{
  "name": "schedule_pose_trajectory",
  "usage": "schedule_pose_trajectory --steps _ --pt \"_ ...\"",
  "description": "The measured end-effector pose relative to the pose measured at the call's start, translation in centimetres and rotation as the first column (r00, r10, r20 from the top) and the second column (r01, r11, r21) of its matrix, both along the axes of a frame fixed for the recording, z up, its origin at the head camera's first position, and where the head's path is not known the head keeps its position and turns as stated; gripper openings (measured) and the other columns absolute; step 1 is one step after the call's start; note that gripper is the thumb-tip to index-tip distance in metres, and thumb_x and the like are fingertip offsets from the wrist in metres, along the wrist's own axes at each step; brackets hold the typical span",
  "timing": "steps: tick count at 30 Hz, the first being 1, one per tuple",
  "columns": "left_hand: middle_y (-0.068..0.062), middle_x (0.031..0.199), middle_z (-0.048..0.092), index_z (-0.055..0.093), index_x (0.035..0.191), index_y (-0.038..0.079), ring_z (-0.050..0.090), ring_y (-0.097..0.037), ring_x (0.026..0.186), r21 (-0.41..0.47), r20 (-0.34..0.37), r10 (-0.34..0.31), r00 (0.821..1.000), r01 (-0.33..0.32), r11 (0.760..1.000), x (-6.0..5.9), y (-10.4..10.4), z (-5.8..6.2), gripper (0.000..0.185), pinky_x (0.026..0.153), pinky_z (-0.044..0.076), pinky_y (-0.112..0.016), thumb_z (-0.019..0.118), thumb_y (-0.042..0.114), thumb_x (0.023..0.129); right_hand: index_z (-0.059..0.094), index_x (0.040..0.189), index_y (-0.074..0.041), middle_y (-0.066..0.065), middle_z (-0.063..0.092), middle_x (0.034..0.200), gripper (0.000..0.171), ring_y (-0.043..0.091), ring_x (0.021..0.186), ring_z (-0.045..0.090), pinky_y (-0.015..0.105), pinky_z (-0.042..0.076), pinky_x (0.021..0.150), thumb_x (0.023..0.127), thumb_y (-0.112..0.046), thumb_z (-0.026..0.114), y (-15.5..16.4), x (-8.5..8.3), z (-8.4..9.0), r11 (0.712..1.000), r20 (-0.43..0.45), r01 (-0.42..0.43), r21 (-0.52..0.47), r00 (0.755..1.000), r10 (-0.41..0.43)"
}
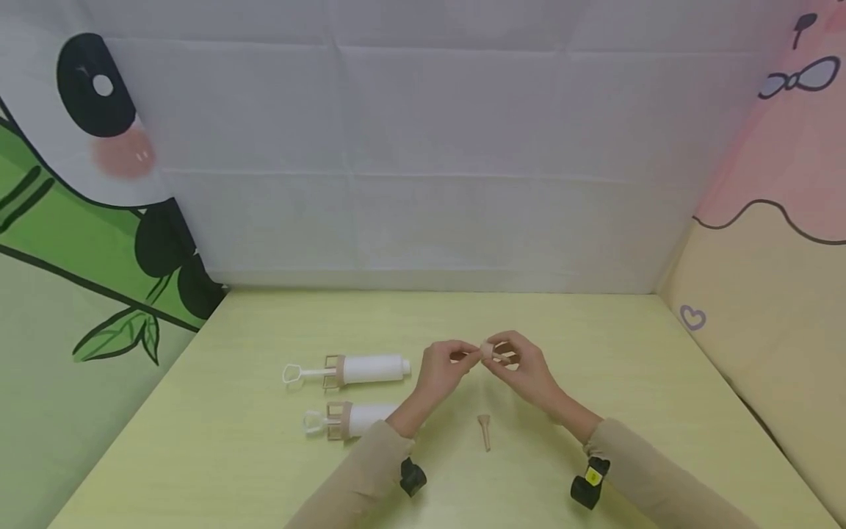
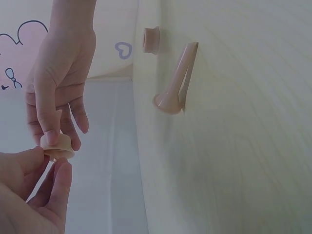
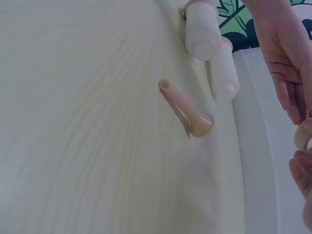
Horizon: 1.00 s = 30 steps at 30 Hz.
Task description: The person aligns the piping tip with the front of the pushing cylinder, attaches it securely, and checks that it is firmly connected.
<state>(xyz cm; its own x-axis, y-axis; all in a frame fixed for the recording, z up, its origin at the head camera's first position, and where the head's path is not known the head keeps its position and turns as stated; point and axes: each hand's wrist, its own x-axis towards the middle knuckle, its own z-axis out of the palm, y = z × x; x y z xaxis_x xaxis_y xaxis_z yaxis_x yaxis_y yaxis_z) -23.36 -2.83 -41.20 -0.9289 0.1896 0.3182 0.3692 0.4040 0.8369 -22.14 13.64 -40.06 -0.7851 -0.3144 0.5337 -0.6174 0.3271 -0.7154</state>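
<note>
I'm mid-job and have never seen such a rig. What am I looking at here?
No machine: these are a person's bare hands. The wide picture comes from a camera on the head, the other two from small black wrist cameras. On the table lie two white tubes with handles, a beige flared nozzle and, in the left wrist view, a small beige ring. The left hand and right hand together pinch a beige cap-like part.

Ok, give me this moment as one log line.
left hand: pinches cap | right hand: holds cap | nozzle, ring, two syringes: on table
</note>
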Motion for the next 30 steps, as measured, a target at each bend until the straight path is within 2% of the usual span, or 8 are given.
schedule_pose_trajectory --steps 4,9,15,19,24,30 --pt "-0.01 0.084 0.069 0.071 0.089 0.003 0.065 -0.019 0.067 0.007 -0.007 -0.024 1.0 0.024 1.0 0.06 -0.17 -0.13 0.019 0.053 0.049 -0.018 0.063 0.019 0.086 0.057 0.101 0.005 0.017 0.059 0.098 0.024 0.032 0.086 0.06 0.037 0.053 0.068 0.079 0.005 0.066 -0.1 -0.12 -0.27 1.0 0.021 -0.017 -0.015 1.0 0.017" --pt "-0.01 0.085 0.069 0.071 0.089 0.002 0.066 -0.018 0.069 0.004 -0.03 -0.036 0.999 0.036 0.999 0.08 -0.36 -0.32 0.02 0.054 0.05 -0.017 0.062 0.019 0.086 0.056 0.1 0.006 0.017 0.059 0.098 0.024 0.032 0.085 0.06 0.036 0.054 0.067 0.078 0.006 0.065 -0.26 -0.21 -0.53 0.999 0.008 -0.033 -0.042 0.999 0.033" --pt "-0.009 0.085 0.069 0.072 0.09 0.003 0.066 -0.017 0.068 -0.013 -0.03 -0.027 0.999 0.027 1.0 0.06 -0.42 -0.51 0.021 0.054 0.049 -0.017 0.062 0.021 0.087 0.056 0.101 0.006 0.018 0.058 0.099 0.025 0.033 0.086 0.059 0.035 0.054 0.068 0.078 0.007 0.065 -0.42 -0.14 -0.63 0.997 0.025 -0.039 -0.069 0.999 0.041" --pt "-0.007 0.085 0.07 0.072 0.091 0.004 0.065 -0.016 0.072 -0.026 -0.038 -0.037 0.999 0.036 0.999 0.04 -0.49 -0.61 0.022 0.059 0.051 -0.021 0.062 0.024 0.087 0.056 0.101 0.007 0.02 0.057 0.099 0.024 0.032 0.086 0.059 0.034 0.053 0.069 0.079 0.007 0.064 -0.47 -0.13 -0.7 0.996 0.037 -0.043 -0.081 0.998 0.046" --pt "-0.006 0.089 0.07 0.072 0.092 0.005 0.065 -0.017 0.082 -0.028 -0.037 -0.079 0.996 0.078 0.997 0.06 -0.56 -0.67 0.026 0.068 0.052 -0.024 0.061 0.029 0.087 0.056 0.101 0.008 0.021 0.057 0.1 0.023 0.029 0.087 0.059 0.032 0.053 0.073 0.079 0.006 0.064 -0.6 -0.14 -0.77 0.994 0.082 -0.031 -0.107 0.996 0.04" --pt "-0.007 0.092 0.069 0.072 0.094 0.004 0.065 -0.018 0.086 -0.012 -0.025 -0.104 0.994 0.103 0.995 0.07 -0.66 -0.83 0.023 0.068 0.051 -0.02 0.063 0.024 0.086 0.056 0.101 0.007 0.021 0.058 0.1 0.023 0.033 0.088 0.058 0.029 0.052 0.075 0.08 0.004 0.064 -0.72 -0.03 -0.66 0.992 0.146 -0.006 -0.128 0.989 0.025"
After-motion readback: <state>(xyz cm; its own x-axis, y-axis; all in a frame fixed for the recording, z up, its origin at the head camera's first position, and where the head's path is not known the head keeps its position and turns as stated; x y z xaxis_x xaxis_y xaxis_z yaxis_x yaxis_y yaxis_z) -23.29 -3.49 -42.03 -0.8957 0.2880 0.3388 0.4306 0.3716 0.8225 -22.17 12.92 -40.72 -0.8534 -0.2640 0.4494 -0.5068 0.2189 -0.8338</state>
